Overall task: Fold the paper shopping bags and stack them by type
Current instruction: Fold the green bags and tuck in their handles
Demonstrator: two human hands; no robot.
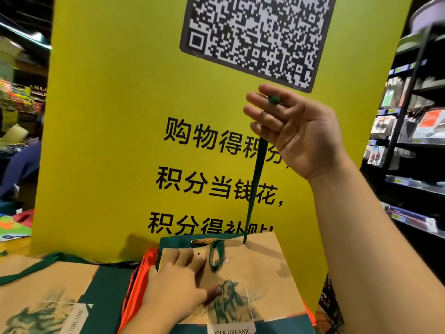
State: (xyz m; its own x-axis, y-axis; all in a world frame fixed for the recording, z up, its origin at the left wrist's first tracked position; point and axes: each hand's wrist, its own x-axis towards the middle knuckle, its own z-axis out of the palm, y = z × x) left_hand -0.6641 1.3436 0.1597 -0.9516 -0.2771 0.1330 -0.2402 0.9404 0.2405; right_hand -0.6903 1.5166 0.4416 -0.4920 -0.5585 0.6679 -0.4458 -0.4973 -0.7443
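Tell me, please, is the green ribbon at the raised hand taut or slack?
Taut: the green ribbon runs straight from the kraft bag to the right hand holding its knot.

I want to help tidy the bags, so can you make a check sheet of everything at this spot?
Surface: hidden under the bags.
Job's things: cow-print kraft bag lies flat over a red-orange bag; second kraft bag lies to its left; green ribbon handle runs taut up from the cow-print kraft bag.
Clutter: nothing seen.
Grips: left grip presses flat on the cow-print kraft bag; right grip, raised, pinches the green ribbon handle's knotted end between its fingers.
Cables: nothing seen.
Surroundings: yellow sign with a QR code stands behind; shop shelves at right.
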